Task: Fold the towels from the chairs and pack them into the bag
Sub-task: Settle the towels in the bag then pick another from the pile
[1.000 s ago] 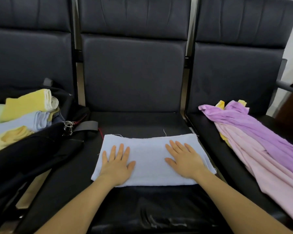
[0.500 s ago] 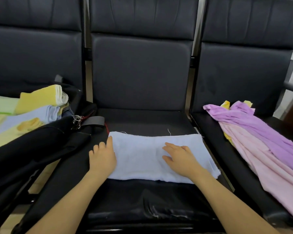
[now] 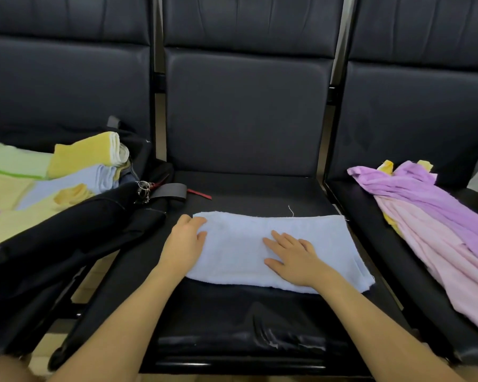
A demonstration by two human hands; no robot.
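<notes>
The black bag [image 3: 75, 230] left of the middle chair [image 3: 246, 194] already holds several folded towels [image 3: 86, 158]. Right of that chair, the purple and pink towels [image 3: 436, 227] lie loose, unfolded. On its seat rests the half-folded blue towel [image 3: 238, 249]: the right hand [image 3: 295, 257] presses flat on it, while the left hand [image 3: 185, 241] curls round its left end.

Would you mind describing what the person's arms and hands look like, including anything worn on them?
Both forearms are bare as far as the frame shows, with no sleeves visible. The left hand and right hand wear no gloves, and no rings, watch or bracelet are visible. No markings show on either arm.
</notes>
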